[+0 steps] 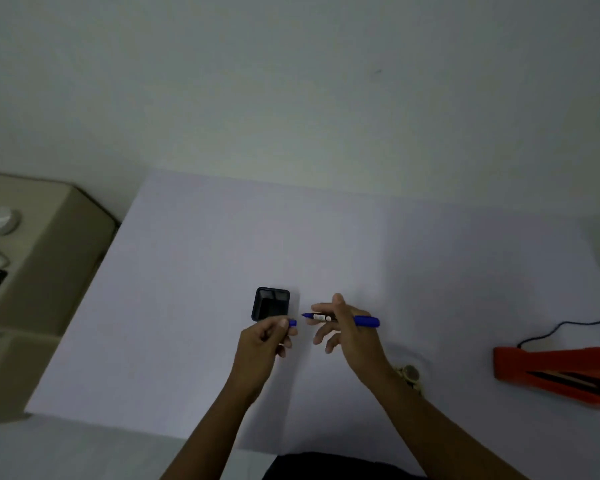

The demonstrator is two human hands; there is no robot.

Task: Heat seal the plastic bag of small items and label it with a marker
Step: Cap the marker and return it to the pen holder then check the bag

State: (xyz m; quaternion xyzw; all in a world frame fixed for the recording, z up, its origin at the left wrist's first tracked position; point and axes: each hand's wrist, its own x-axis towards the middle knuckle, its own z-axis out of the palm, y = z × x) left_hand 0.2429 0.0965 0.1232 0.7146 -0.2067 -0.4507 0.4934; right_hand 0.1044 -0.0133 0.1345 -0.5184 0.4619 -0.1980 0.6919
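Marker: blue marker [340, 319] held level above the middle of the desk [187, 271], tip bare and pointing toward the left hand; a second blue end sticks out past the right hand
Cap: small blue cap [292, 322] off the marker, just apart from the tip
Right hand: right hand [340, 327] closed round the marker's middle with thumb and forefinger; the other fingers hang loose and partly spread
Left hand: left hand [267, 337] curled, pinching the cap between thumb and fingertips – nothing else in it that I can see
Bag: plastic bag of small items [409, 370] lies flat near the front edge of the desk, right of centre, partly hidden behind the right forearm; its outline is faint and only a few round items show
Heat sealer: orange heat sealer [561, 372] at the right edge of the desk, arm raised open, cord [568, 325] trailing off the right edge; nothing sits between its arms
Holder: black pen holder [271, 304] upright mid-desk, just behind the left hand
Seal: cannot be confirmed – the bag's edge is too faint to read
Label: none visible on the bag
Progress: judged at the labelling stage, marker uncapped and ready; writing on the bag, recapping and returning the marker remain
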